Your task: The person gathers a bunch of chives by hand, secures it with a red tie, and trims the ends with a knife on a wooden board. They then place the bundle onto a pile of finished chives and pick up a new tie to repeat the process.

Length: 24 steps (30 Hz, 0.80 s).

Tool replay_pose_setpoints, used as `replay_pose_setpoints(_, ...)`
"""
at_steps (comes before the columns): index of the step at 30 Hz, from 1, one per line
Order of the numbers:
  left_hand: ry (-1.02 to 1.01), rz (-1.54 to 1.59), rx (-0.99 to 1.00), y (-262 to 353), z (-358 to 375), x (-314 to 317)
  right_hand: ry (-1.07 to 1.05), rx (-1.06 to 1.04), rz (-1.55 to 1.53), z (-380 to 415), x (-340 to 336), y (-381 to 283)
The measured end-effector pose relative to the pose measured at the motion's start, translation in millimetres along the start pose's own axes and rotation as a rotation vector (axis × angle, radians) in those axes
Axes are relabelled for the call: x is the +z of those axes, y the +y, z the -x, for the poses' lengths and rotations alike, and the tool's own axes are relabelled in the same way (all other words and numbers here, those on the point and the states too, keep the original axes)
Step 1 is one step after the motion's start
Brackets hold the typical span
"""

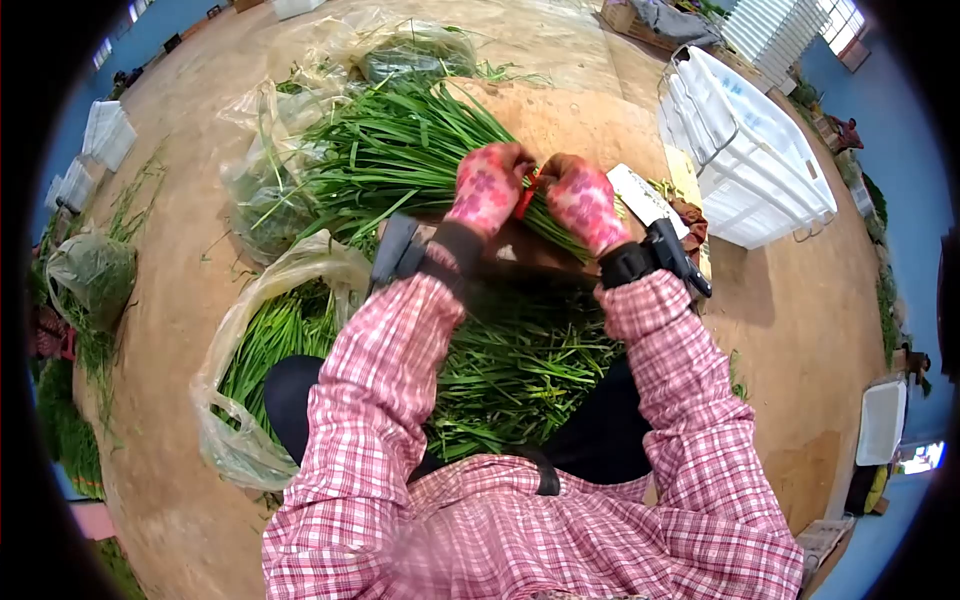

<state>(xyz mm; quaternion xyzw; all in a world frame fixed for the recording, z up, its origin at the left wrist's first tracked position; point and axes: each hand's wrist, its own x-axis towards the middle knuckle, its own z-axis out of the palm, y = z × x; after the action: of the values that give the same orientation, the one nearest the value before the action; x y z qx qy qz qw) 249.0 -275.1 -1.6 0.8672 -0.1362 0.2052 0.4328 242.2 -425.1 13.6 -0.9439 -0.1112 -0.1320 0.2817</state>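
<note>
A bundle of long green leafy stems (400, 150) lies across a wooden board (580, 115), its leaves fanned to the left. Around its stalk part runs a red band (524, 200), between my two hands. My left hand (490, 188), in a pink flowered glove with bare fingertips, is closed on the band. On the band's other side my right hand (582, 200), gloved alike, has its fingers pinched on it too. A white label or card (645, 198) lies on the board beside my right hand. More loose green stems (510, 375) fill my lap.
Clear plastic bags of greens stand at the left (90, 275), beside my lap (290, 340) and behind the bundle (265, 180). A white crate (745, 150) with metal handles is right of the board. A white tub (880, 422) sits at the far right.
</note>
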Motion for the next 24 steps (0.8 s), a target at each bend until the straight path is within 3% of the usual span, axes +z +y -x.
replay_pose_setpoints(2,-0.044,-0.152,0.096,-4.5,-16.3,16.8,0.070,-0.173,0.173,13.0,0.5,-11.5)
replay_pose_setpoints(5,-0.009,0.053,-0.009,-3.4,-13.4,1.4,-0.127,0.159,-0.064,-7.5,-26.1,3.0)
replay_pose_setpoints(7,-0.042,0.113,0.090,-3.7,1.0,-5.6,-0.135,0.041,-0.102,-31.4,-27.0,20.6)
replay_pose_setpoints(9,-0.051,0.129,0.222,-2.7,10.1,-3.8,-0.294,-0.141,-0.292,-46.7,-20.6,20.3)
replay_pose_setpoints(13,0.058,0.135,0.183,-0.6,25.6,1.7,-0.601,-0.064,-0.269,-69.3,-19.1,9.8)
replay_pose_setpoints(15,0.104,-0.004,0.178,3.4,33.0,6.1,-0.638,-0.175,-0.246,-68.3,-24.3,3.7)
replay_pose_setpoints(17,0.131,-0.071,0.214,2.3,34.9,12.9,-0.766,-0.087,-0.311,-66.7,-34.0,-2.7)
replay_pose_setpoints(20,0.130,-0.216,0.204,7.4,37.3,9.6,-0.791,-0.178,-0.217,-69.6,-33.7,2.9)
replay_pose_setpoints(24,0.169,-0.203,0.231,3.0,34.8,14.5,-0.671,-0.292,-0.024,-70.6,-23.9,-0.5)
